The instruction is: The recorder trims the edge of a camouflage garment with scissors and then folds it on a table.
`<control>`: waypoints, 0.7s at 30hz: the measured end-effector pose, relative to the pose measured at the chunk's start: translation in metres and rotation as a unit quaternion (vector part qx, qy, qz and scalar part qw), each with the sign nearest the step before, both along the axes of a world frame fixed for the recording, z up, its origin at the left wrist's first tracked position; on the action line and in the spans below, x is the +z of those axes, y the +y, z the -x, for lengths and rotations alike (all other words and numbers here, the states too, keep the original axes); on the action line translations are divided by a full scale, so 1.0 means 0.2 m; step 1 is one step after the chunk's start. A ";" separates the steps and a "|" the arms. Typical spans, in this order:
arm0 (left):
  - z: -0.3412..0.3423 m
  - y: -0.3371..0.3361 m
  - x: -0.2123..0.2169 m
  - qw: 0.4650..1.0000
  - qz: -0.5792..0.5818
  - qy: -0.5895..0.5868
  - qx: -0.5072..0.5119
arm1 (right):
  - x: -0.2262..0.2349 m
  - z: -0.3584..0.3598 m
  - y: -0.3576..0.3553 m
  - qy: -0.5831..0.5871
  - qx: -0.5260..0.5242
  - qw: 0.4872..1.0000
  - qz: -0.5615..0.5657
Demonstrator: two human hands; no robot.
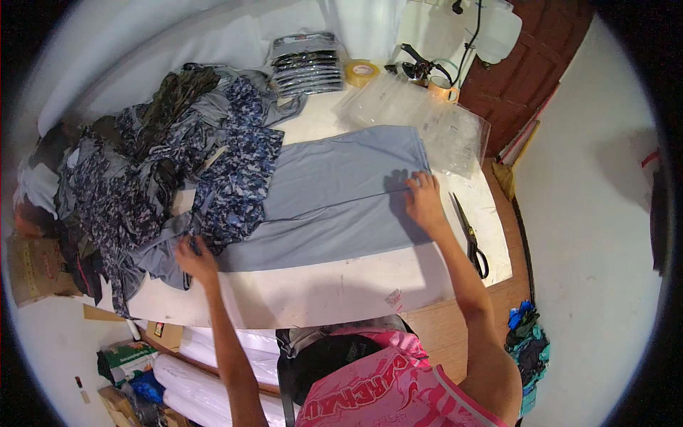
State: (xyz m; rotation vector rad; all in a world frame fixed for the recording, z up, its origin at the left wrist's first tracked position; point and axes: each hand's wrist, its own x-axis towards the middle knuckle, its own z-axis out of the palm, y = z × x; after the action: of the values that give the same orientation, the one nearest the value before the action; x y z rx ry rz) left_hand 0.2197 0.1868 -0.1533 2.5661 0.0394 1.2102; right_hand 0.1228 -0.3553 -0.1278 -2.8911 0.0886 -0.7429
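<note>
A smooth grey cloth (334, 171) lies spread across the white table, with a crease running lengthwise along its middle. Its left end passes under blue digital-camouflage fabric (242, 178). At the cloth's right edge, my right hand (425, 199) has its fingers bent and closed on the fabric, where the crease ends. My left hand (196, 260) is at the lower left, fingers apart, over grey fabric beside the camouflage piece. Black-handled scissors (469, 238) lie to the right of my right forearm.
A large heap of camouflage and grey garments (121, 185) covers the table's left side. Toward the back stand a stack of bagged, folded garments (306, 67), a tape roll (361, 72), clear plastic bags (427, 114) and an orange-and-white mug (442, 89). The table's front edge (341, 322) curves near me.
</note>
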 end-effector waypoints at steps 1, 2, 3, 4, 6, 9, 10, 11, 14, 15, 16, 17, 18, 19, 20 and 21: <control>0.06 -0.14 0.01 0.997 0.025 -0.006 -0.078 | -0.02 0.02 0.10 0.004 0.012 1.000 -0.022; 0.15 -0.33 0.02 0.987 0.050 -0.011 -0.151 | -0.04 0.04 0.21 0.010 0.028 0.999 -0.045; 0.23 -0.49 0.01 0.981 -0.001 0.043 -0.187 | -0.05 0.06 0.34 0.014 0.042 0.998 -0.047; 0.35 -0.66 0.02 0.966 0.005 0.101 -0.238 | -0.05 0.06 0.49 0.020 0.083 0.994 -0.071; 0.44 -0.89 -0.02 0.920 -0.037 0.176 -0.347 | -0.09 0.07 0.67 0.029 0.153 0.983 -0.096; 0.51 -1.01 0.00 0.913 -0.048 0.250 -0.319 | -0.17 0.12 0.77 0.068 0.080 0.992 -0.066; 0.50 -0.97 -0.01 0.922 -0.024 0.257 -0.288 | -0.18 0.13 0.75 0.069 0.061 0.994 -0.056; 0.49 -0.89 -0.03 0.930 -0.002 0.263 -0.256 | -0.17 0.14 0.74 0.088 0.048 0.994 -0.047; 0.50 -0.59 -0.06 0.956 -0.023 0.258 -0.140 | -0.08 0.19 0.70 0.156 -0.007 0.987 -0.032; 0.51 -0.50 -0.06 0.960 -0.032 0.261 -0.090 | -0.06 0.19 0.67 0.156 0.008 0.987 -0.031; 0.54 -0.44 -0.07 0.966 -0.040 0.251 -0.053 | -0.06 0.21 0.64 0.152 -0.013 0.988 -0.025; 0.58 -0.38 -0.09 0.966 -0.038 0.253 -0.041 | -0.06 0.21 0.61 0.147 -0.035 0.988 -0.020; 0.61 -0.39 -0.06 0.965 -0.024 0.259 -0.040 | -0.06 0.23 0.54 0.150 -0.035 0.988 -0.013; 0.65 -0.38 -0.03 0.963 -0.011 0.268 -0.033 | -0.07 0.25 0.49 0.155 -0.050 0.987 -0.006; 0.69 -0.39 -0.01 0.961 -0.011 0.274 -0.033 | -0.07 0.26 0.46 0.159 -0.066 0.985 0.001; 0.72 -0.41 0.03 0.961 -0.005 0.275 -0.029 | -0.05 0.28 0.43 0.160 -0.062 0.985 0.007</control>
State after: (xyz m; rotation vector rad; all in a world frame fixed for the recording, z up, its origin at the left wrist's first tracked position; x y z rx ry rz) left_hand 0.0760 0.1053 -0.1472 2.8046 0.0774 0.4445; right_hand 0.0677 -0.2693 -0.1383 -3.0136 0.3033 -0.2890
